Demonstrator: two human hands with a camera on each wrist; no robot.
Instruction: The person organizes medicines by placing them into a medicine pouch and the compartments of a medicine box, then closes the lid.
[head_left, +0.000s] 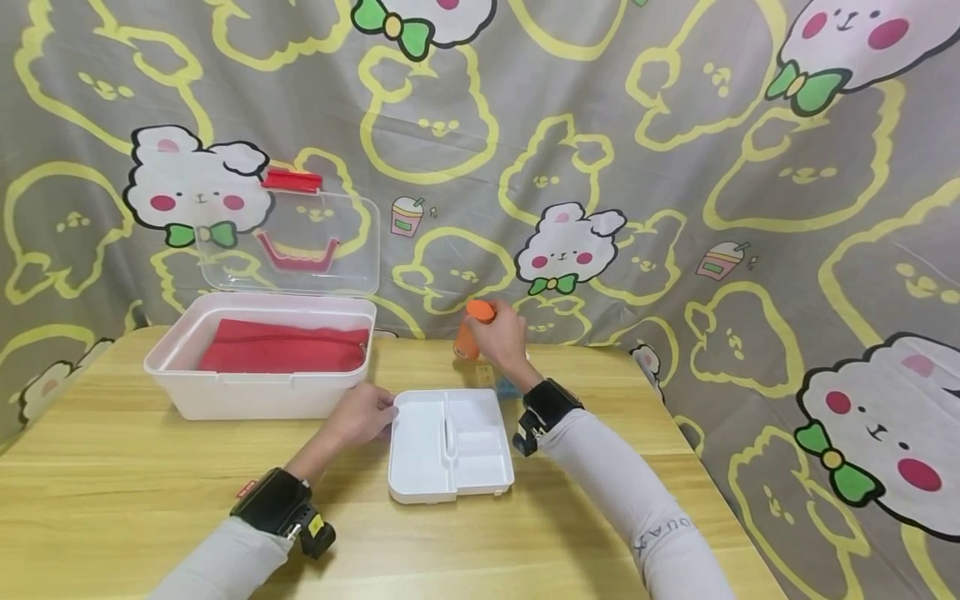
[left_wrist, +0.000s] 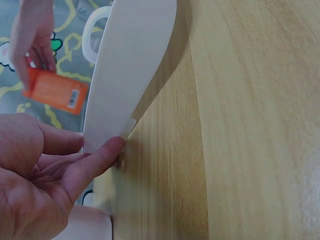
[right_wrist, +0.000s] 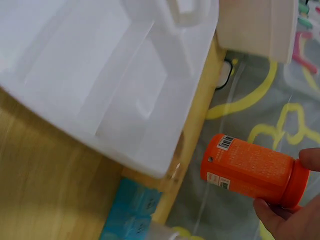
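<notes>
My right hand [head_left: 501, 337] grips an orange bottle [right_wrist: 250, 167] by its orange cap, holding it beyond the back edge of the white divided tray [head_left: 418, 450]. Printed labels and a barcode show on the bottle in the right wrist view. The tray has several compartments and a raised handle in the middle. At the tray's left edge, my left hand [head_left: 363, 414] pinches the rim between thumb and finger, as the left wrist view shows.
A white storage box [head_left: 258, 396] stands at the left, its clear lid [head_left: 352, 242] raised, with a red pouch [head_left: 281, 350] inside. Behind the tray lie a small blue box [right_wrist: 127, 205] and a yellowish piece [head_left: 486, 377]. A patterned curtain [head_left: 450, 200] hangs behind the wooden table [head_left: 352, 533].
</notes>
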